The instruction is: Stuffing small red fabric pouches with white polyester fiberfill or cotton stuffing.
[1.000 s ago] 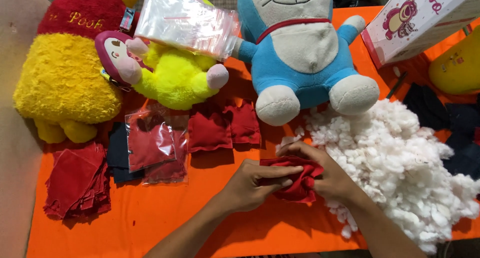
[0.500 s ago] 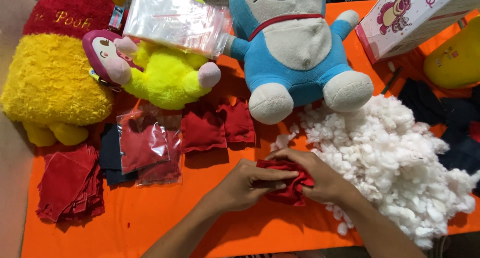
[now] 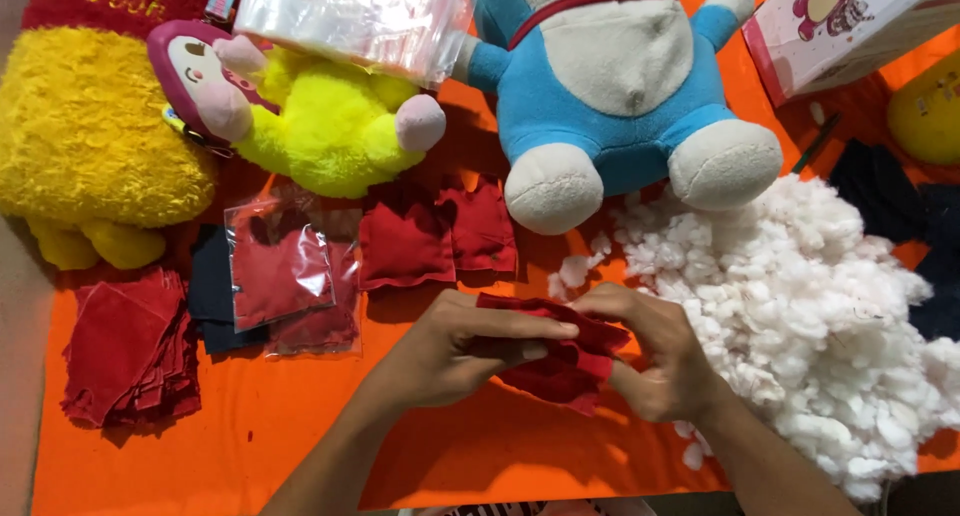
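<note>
At six o'clock on the orange cloth (image 3: 250, 446), left hand (image 3: 455, 351) and right hand (image 3: 660, 361) still pinch the red fabric piece (image 3: 560, 361); the view has shifted closer, white stuffing (image 3: 820, 306) at three o'clock.

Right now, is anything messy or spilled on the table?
Yes. Small white tufts lie loose on the orange cloth, strayed from the big stuffing pile. Nothing looks torn.
</note>
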